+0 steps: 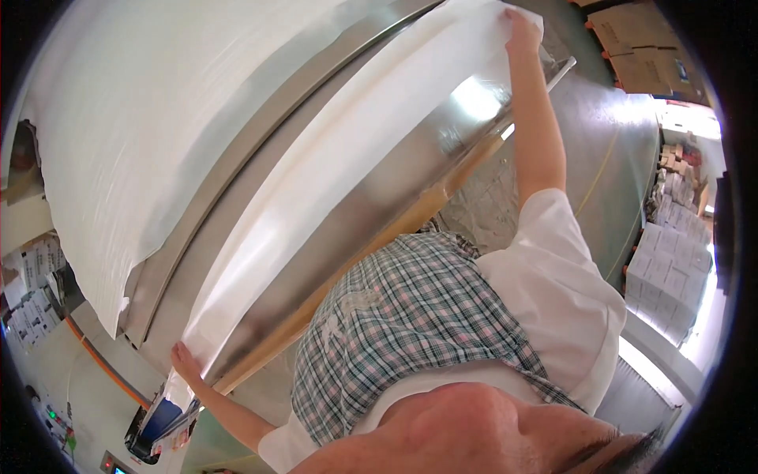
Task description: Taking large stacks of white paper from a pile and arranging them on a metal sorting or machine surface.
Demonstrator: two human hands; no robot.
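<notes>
A long folded strip of white sheet (316, 150), thin and slightly glossy, stretches lengthwise over a steel tabletop (347, 193) in front of me. My left hand (186, 363) is closed on the strip's near-left end. With its arm stretched far out, my right hand (523, 33) grips the strip at the far-right end. Between the two hands the strip looks fairly taut, with a crease running along it. Whether the strip is plastic film or cloth I cannot tell. Beyond a raised metal bar (260, 122) lies a wide, wrinkled white sheet (150, 103).
A tan edge strip (403, 217) runs along the table side nearest my body. Brown cartons (643, 43) stand at the upper right. Stacked white boxes (667, 272) are farther down that side. An orange strip (103, 357) and more boxes (35, 316) show at left.
</notes>
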